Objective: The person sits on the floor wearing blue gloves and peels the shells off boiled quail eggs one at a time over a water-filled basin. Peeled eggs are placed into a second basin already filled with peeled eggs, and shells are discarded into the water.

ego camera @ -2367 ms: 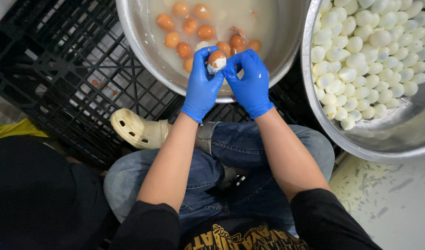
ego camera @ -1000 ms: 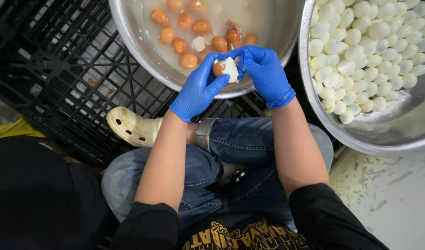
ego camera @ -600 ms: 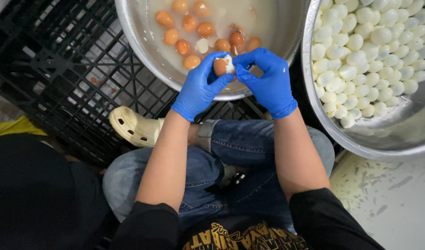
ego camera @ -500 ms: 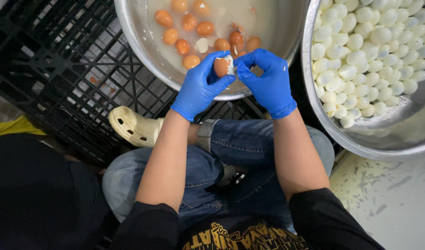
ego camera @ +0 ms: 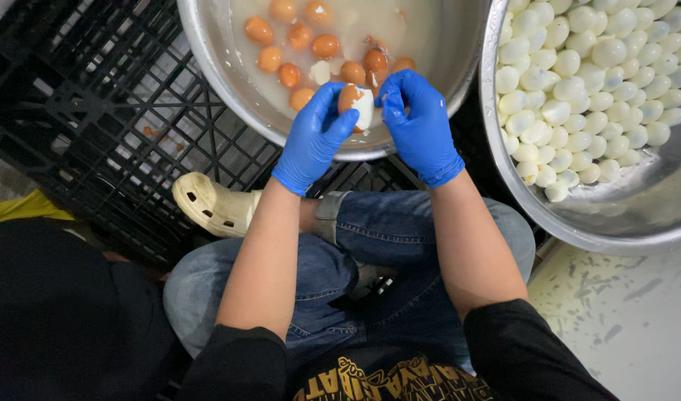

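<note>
Both gloved hands meet over the near rim of the steel basin [ego camera: 229,89], which holds cloudy water and about ten brown-shelled eggs [ego camera: 302,36]. The left hand [ego camera: 312,139] cradles a half-peeled egg [ego camera: 357,104], fingers and thumb pinching it from the side; brown shell remains on the left part, bare white shows on the right. The right hand [ego camera: 421,122] curls in against the white side, grip pressed together at the fingertips, apparently on the shell edge, though the exact contact is hidden behind the knuckles. Judgement: the peel goes best with the thumb slid under the membrane rather than picking at chips, the egg turned steadily in the left hand, and the work kept over the water so fragments drop in. Light pressure matters; the white looks intact and a hard pinch could gouge it. The second basin [ego camera: 578,223], to the right, is heaped with peeled white eggs [ego camera: 578,82]. Both basins sit on a black plastic crate [ego camera: 95,111], with jeans-clad knees and a cream clog [ego camera: 210,208] below.
</note>
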